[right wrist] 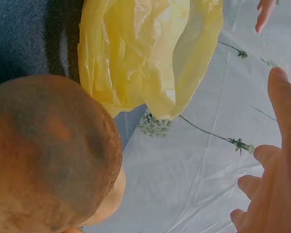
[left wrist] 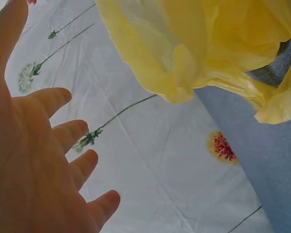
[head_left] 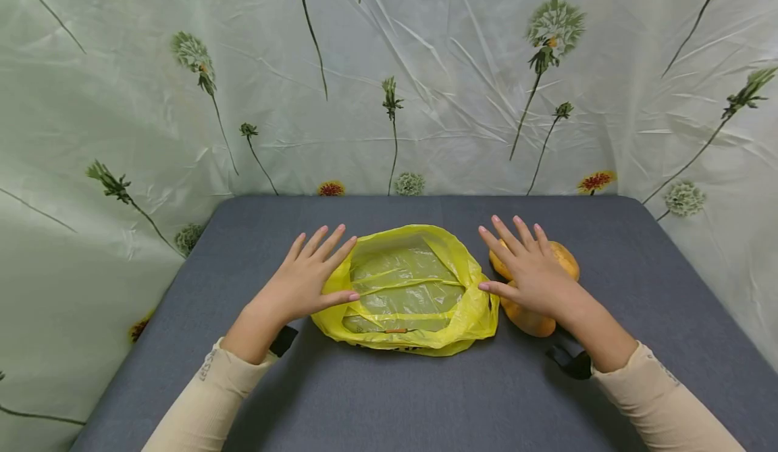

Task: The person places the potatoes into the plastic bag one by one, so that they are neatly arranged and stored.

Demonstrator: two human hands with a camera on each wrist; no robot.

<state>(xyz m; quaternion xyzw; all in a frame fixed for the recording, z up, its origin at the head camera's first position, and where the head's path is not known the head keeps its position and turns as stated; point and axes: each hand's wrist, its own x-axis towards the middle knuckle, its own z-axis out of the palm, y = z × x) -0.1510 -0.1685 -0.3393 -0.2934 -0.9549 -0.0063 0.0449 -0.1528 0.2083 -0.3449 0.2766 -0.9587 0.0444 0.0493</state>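
A yellow plastic bag (head_left: 477, 320) sits on the table with its mouth spread wide, its pale inside showing; handle loops of the bag (left wrist: 276, 97) show in the left wrist view. My left hand (head_left: 304, 280), fingers fanned out and palm down, hovers by the bag's left rim and holds nothing. On the other side my right hand (head_left: 535, 280) is spread the same way, its thumb near the bag's right edge. Partly hidden under that hand are rounded yellow-orange fruits (head_left: 531, 321). A large brownish-orange fruit (right wrist: 53, 155) fills the lower left of the right wrist view.
Dark grey cloth covers the table (head_left: 389, 398). A pale curtain (head_left: 425, 101) printed with dandelions and flowers hangs behind it and along both sides. Black straps (head_left: 571, 363) go round both wrists, below the cream sleeves (head_left: 656, 391).
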